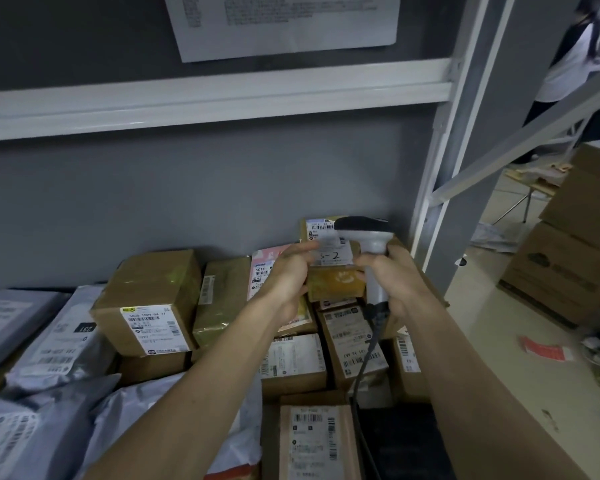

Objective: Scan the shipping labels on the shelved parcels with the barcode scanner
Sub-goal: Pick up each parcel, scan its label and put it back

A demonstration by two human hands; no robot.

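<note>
Gripping the grey pistol-shaped barcode scanner (369, 251) by its handle in my right hand (395, 282), I steady the small brown label-topped cardboard parcel (333, 268) at the shelf's back right corner with my left hand's (284, 282) curled fingers, mid-scan; next I must aim at its barcode.

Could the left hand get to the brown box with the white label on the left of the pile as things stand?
Probably yes. The left hand holds only a small parcel, and the brown box sits on top of the pile with nothing in front.
</note>
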